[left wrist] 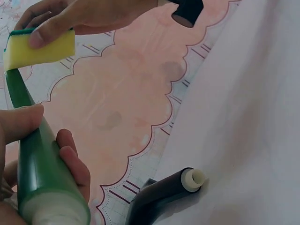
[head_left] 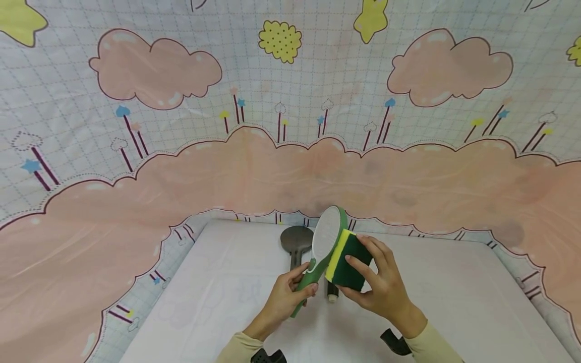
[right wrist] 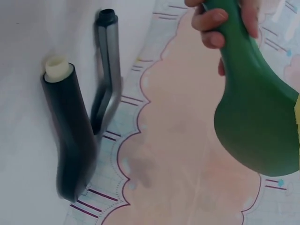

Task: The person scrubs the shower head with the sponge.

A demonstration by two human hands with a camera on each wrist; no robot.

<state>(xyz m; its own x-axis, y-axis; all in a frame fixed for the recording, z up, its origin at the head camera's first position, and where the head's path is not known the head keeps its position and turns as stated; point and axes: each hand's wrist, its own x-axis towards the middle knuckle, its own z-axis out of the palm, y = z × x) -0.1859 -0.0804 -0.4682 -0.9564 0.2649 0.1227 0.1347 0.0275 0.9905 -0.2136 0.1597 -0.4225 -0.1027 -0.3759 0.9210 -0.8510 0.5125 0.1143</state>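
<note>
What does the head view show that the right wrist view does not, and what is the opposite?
Only the head view shows the right hand holding the sponge, the pale face of the green shower head and the round head of the grey shower head. Only the right wrist view shows the grey handle's end and most of the green one's back. Both show the left hand gripping the green shower head, the black handle and some of the sponge.
</note>
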